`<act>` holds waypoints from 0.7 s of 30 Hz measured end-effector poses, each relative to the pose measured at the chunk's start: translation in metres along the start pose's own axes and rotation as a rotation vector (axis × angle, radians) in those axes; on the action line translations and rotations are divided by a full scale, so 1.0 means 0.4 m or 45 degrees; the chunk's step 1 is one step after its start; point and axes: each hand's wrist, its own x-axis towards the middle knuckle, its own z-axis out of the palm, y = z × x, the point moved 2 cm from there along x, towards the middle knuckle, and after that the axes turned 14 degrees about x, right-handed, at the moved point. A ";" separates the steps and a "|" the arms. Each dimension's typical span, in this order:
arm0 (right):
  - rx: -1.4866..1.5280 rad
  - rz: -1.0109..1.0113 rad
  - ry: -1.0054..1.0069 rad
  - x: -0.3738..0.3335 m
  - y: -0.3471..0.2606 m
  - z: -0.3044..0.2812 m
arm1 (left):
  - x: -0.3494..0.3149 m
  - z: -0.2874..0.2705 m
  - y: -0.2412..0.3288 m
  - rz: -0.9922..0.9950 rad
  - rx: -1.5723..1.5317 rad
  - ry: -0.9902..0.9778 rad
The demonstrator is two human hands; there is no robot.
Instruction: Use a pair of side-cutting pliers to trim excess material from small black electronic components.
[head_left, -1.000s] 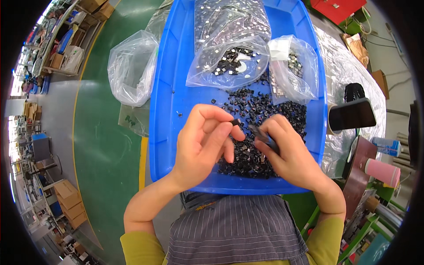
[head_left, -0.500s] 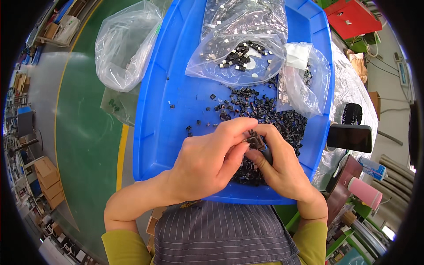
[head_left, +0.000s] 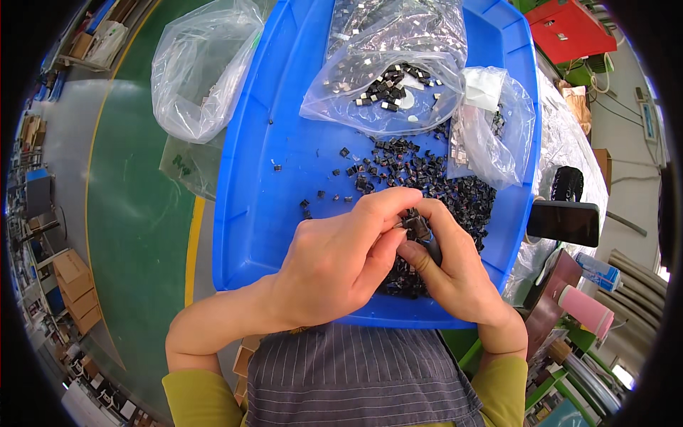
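Over the front of a blue tray (head_left: 249, 235), my two hands meet fingertip to fingertip. My left hand (head_left: 331, 260) is closed in a pinch, thumb and forefinger at a small black plastic part (head_left: 416, 226). My right hand (head_left: 459, 270) curls round the same part from the other side, its thumb pressed up against it. A smooth dark grey piece (head_left: 433, 250) shows inside the right hand; what it belongs to is hidden. Beneath and beyond the hands lies a heap of small black plastic parts (head_left: 405, 167), with several loose ones scattered to the left.
In the tray's far part, a clear plastic bag (head_left: 341, 117) holds black parts with light ends. A smaller clear bag (head_left: 498, 153) lies right of it. Another clear bag (head_left: 192, 85) hangs outside the left rim. At the right rim is a phone (head_left: 565, 223) on a black holder.
Both hands stay together over the heap with only a slight shift of the fingers. The black part between them has turned a little.
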 end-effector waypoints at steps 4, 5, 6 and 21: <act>0.004 0.008 -0.002 -0.003 -0.002 0.000 | -0.001 0.001 0.004 -0.011 0.000 0.009; 0.009 0.011 0.000 -0.002 -0.003 0.000 | 0.000 0.000 0.004 -0.011 0.000 0.008; 0.009 0.011 0.000 -0.001 -0.003 0.000 | 0.001 0.000 0.004 -0.011 -0.008 0.004; -0.018 0.002 0.009 0.000 -0.005 0.001 | 0.001 0.004 -0.001 0.038 -0.013 -0.006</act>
